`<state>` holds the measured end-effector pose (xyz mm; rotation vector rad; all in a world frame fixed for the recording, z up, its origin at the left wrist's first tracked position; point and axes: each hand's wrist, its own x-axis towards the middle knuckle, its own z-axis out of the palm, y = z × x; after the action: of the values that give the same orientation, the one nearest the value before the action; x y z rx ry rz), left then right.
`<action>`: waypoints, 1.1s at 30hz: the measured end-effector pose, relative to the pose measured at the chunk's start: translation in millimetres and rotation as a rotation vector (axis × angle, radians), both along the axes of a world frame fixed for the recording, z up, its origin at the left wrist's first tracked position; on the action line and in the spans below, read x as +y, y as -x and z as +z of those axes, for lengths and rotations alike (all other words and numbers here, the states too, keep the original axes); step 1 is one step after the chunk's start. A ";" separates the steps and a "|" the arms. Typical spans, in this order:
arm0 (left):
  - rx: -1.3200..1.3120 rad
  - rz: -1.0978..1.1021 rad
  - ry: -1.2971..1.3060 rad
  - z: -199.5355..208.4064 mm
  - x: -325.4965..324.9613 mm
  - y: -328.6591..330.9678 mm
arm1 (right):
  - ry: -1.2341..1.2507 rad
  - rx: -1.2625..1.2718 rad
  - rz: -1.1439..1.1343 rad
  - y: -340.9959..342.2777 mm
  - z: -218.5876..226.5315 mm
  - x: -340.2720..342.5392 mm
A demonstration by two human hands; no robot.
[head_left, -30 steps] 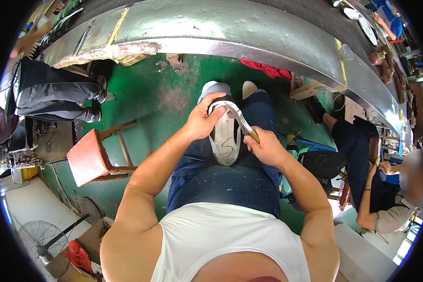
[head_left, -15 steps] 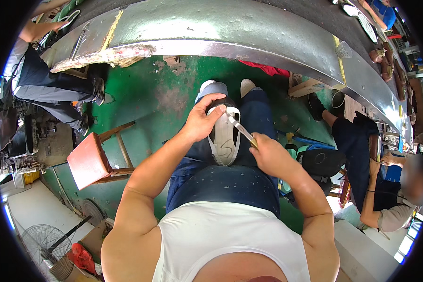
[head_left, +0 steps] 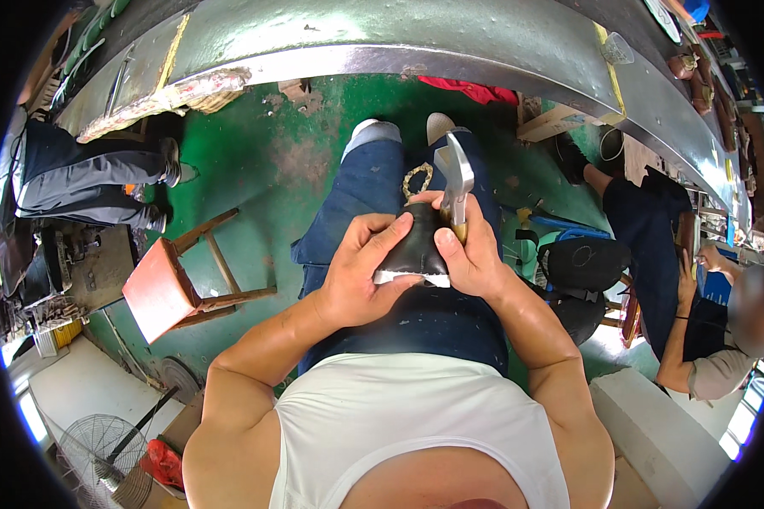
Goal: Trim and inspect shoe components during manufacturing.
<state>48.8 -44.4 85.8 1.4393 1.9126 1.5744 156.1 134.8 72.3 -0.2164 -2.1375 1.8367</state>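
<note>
A black leather shoe upper point(head_left: 412, 246), with a whitish lower edge facing me, is held above my lap between both hands. It seems to be stretched over a last, whose sole side is turned out of sight. My left hand point(head_left: 361, 267) is closed round its left side, thumb on top. My right hand point(head_left: 474, 254) grips metal lasting pliers point(head_left: 457, 174), their head pointing away from me, while its thumb presses on the shoe's right side. A beige looped cord point(head_left: 417, 180) shows just beyond the shoe.
A long metal-sided bench point(head_left: 314, 51) curves across the far side. To the left are a red-topped wooden stool point(head_left: 157, 288), a standing person point(head_left: 93, 174) and a fan point(head_left: 102, 450). A seated co-worker point(head_left: 688, 314) is at the right, near a black bag point(head_left: 584, 265).
The shoe has been turned from sole side up to black upper up. The pliers have come off its edge and point away, and my right hand now also touches the shoe.
</note>
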 end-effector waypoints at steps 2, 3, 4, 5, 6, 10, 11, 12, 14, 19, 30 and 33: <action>0.043 0.038 0.063 -0.6 -3.0 -5.7 | -0.065 -0.034 -0.010 1.7 9.4 0.1; 0.067 0.022 0.089 -2.1 -4.8 -7.0 | -0.120 -0.069 0.004 3.6 12.7 2.6; 0.068 0.023 0.089 -3.5 -4.4 -8.0 | -0.177 -0.103 0.018 6.4 14.1 5.7; 0.075 0.069 0.120 -5.6 -1.2 -7.9 | -0.182 -0.120 0.027 11.7 13.5 10.7; 0.082 0.116 0.151 -6.8 3.3 -6.8 | -0.170 -0.141 -0.006 19.6 13.8 13.9; -0.318 0.174 0.258 -70.4 21.0 0.5 | -0.284 -0.273 -0.235 31.5 -16.1 35.0; -0.454 0.150 0.219 -75.0 22.9 -1.7 | -0.243 -0.342 -0.230 25.0 -25.5 41.1; -0.451 0.152 0.214 -73.9 25.7 1.8 | -0.203 -0.409 -0.222 19.9 -36.9 45.6; -0.494 0.201 0.583 -70.4 30.9 11.2 | -0.132 -0.536 -0.283 5.6 -64.1 36.3; -0.676 -0.088 0.431 -91.2 37.9 31.8 | 0.067 -0.838 -0.271 -12.1 -73.8 20.6; -0.976 -0.342 0.390 -107.9 36.6 17.8 | -0.266 -0.897 0.049 -78.3 0.5 45.3; -0.916 -0.236 0.473 -114.6 33.5 8.6 | -0.592 -0.682 0.212 -82.8 -3.2 39.2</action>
<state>40.2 -10.8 -28.9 0.5492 1.3489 1.2204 238.9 174.0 69.1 -0.5490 -3.1688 1.2251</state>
